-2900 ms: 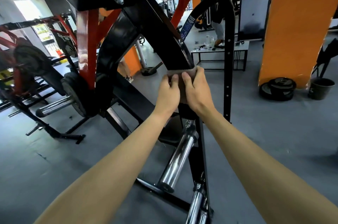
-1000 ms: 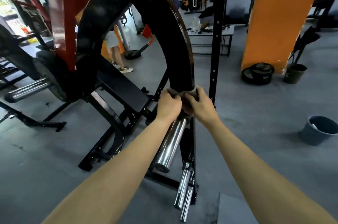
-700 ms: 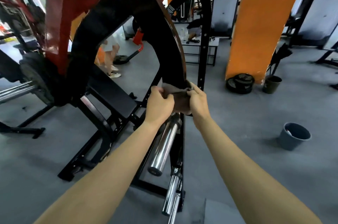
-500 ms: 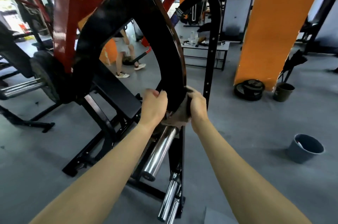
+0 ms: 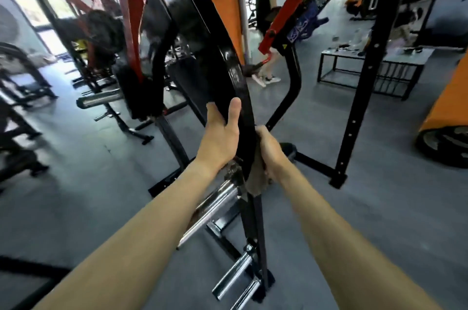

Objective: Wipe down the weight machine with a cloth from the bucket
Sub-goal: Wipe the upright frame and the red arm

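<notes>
The weight machine's curved black arm [image 5: 229,74] runs down the middle of the view to a chrome weight peg [image 5: 210,211]. My left hand [image 5: 221,137] grips the arm's left side, thumb pointing up along it. My right hand [image 5: 269,151] presses a brown cloth [image 5: 255,180] against the arm's right edge; the cloth's end hangs below my palm. The bucket is out of view.
A person [image 5: 267,5] in black stands behind the machine. A low metal table [image 5: 367,69] with small items stands at the right back, a black perforated upright [image 5: 359,96] in front of it. An orange pillar [image 5: 445,107] with weight plates is at the right edge. More machines fill the left.
My view has swung left, so the bucket has left the frame. My left hand has let go of the cloth and moved up the arm; my right hand keeps the cloth on the arm's right side.
</notes>
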Tool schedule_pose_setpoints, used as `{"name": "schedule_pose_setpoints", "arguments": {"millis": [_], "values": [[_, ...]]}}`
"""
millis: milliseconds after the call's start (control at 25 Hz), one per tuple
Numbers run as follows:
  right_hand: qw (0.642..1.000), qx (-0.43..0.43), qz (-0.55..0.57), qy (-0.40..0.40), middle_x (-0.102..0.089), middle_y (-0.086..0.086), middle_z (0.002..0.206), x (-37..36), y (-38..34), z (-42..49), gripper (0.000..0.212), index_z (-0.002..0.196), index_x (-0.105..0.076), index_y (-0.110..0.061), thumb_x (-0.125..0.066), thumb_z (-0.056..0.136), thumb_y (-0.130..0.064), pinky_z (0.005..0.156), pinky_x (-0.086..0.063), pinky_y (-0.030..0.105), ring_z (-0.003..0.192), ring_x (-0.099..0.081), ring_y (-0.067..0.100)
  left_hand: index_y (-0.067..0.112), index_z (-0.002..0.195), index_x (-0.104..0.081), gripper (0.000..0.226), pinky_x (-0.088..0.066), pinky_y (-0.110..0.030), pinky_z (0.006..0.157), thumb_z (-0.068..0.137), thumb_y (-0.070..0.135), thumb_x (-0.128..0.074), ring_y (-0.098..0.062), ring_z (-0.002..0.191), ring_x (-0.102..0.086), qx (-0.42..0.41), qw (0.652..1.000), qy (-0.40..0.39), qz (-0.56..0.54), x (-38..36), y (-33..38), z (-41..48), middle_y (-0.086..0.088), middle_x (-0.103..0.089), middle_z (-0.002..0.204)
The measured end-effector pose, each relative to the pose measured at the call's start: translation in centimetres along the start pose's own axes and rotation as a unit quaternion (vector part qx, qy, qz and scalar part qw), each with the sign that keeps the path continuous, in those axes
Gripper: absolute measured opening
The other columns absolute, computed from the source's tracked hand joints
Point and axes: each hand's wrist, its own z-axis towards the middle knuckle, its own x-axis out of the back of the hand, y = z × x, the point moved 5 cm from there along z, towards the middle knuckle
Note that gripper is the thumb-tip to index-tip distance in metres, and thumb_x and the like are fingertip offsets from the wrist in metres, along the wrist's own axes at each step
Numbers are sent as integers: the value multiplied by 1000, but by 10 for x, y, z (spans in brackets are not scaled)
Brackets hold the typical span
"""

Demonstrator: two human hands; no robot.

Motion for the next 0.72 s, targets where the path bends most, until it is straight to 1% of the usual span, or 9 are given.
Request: {"name": "schedule_pose_setpoints", "arguments": {"millis": [120, 240, 280, 400, 440, 520, 560, 640, 720], "values": [[999, 3, 49, -24, -76, -3, 86, -3, -12, 3, 31, 96, -74, -15, -47, 102, -30, 77, -54, 32, 87, -70, 18, 21, 159, -20, 79, -19, -18, 102, 99, 72, -21, -9, 143, -32, -19, 999, 20, 27, 3, 7, -7, 14, -33, 153], [990, 56, 118, -52, -77, 5, 114, -5, -56, 9, 38, 119, -75, -16, -47, 101, -32, 94, -57, 34, 109, -72, 21, 25, 148, -36, 73, -29, -28, 111, 97, 75, -22, -6, 131, -41, -39, 998, 40, 19, 5, 9, -8, 14, -44, 141], [989, 56, 118, -61, -76, 5, 117, -7, -59, 10, 39, 122, -74, -18, -45, 101, -33, 97, -56, 35, 112, -71, 21, 24, 145, -40, 74, -29, -30, 114, 96, 77, -22, -6, 129, -42, -39, 998, 45, 22, 6, 8, -7, 12, -47, 138], [998, 12, 48, -35, -79, -1, 95, -2, -30, 6, 37, 108, -75, -19, -42, 103, -34, 91, -55, 38, 99, -72, 19, 25, 140, -44, 80, -26, -32, 113, 92, 84, -21, -10, 132, -40, -14, 998, 34, 54, 9, 4, -6, 10, -46, 136], [999, 2, 23, -31, -78, -2, 90, -1, -22, 3, 38, 104, -75, -17, -41, 104, -34, 92, -55, 40, 96, -71, 19, 25, 141, -44, 85, -25, -34, 114, 89, 87, -19, -13, 136, -38, -4, 997, 25, 76, 10, 3, -5, 8, -46, 138], [999, -6, 16, -35, -76, 3, 94, -3, -26, 3, 41, 108, -74, -11, -40, 103, -34, 98, -53, 44, 99, -69, 24, 23, 140, -46, 96, -26, -43, 119, 83, 93, -13, -20, 140, -36, 6, 992, 10, 125, 17, 5, -3, 0, -45, 142], [999, -4, 25, -37, -75, 5, 95, -6, -39, 4, 42, 109, -74, -9, -40, 102, -34, 96, -53, 43, 98, -69, 25, 21, 138, -48, 100, -27, -45, 119, 81, 95, -12, -23, 139, -37, 8, 989, -1, 149, 22, 7, -1, -3, -45, 143], [998, 19, 49, -29, -75, 4, 95, -15, -72, 7, 38, 104, -74, -13, -42, 100, -34, 88, -53, 40, 94, -69, 24, 16, 135, -51, 101, -31, -43, 117, 82, 94, -15, -25, 136, -41, -3, 982, -29, 189, 33, 13, 2, -7, -44, 143], [997, 53, 45, -12, -77, -1, 95, -26, -106, 10, 34, 104, -75, -17, -46, 98, -35, 87, -54, 36, 96, -71, 21, 19, 142, -47, 96, -37, -37, 112, 83, 93, -26, -20, 131, -47, -42, 977, -30, 209, 47, 23, 2, -2, -43, 143]]}}
